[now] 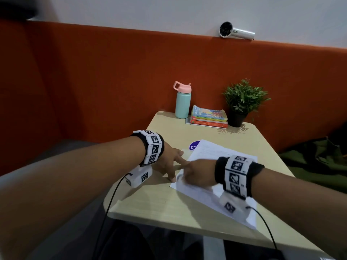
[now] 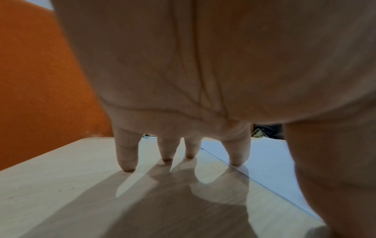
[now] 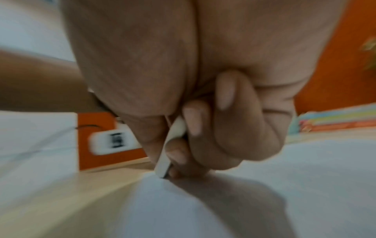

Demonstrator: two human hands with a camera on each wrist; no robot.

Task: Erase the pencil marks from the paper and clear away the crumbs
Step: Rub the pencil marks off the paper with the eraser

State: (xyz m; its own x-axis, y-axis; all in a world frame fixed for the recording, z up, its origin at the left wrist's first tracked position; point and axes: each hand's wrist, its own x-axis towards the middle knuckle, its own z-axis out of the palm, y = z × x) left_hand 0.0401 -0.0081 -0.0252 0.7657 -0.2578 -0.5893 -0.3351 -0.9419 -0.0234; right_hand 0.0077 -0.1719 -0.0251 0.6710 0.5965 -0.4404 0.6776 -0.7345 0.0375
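Observation:
A white sheet of paper [image 1: 212, 156] lies slanted on the small beige table [image 1: 150, 199]. My left hand [image 1: 169, 164] is spread flat, its fingertips [image 2: 127, 164] pressing down on the table and on the paper's left edge [image 2: 270, 161]. My right hand [image 1: 197, 175] rests on the paper near that edge, fingers curled round a flat white eraser [image 3: 170, 145]. The eraser's lower end touches the paper [image 3: 305, 185]. The right wrist view is blurred. I can make out neither pencil marks nor crumbs.
At the table's far end stand a mint bottle with a pink lid [image 1: 182, 101], a stack of books [image 1: 208, 117] and a potted plant [image 1: 242, 102]. A purple round thing [image 1: 194, 146] peeks from under the paper. An orange partition [image 1: 112, 81] backs the table.

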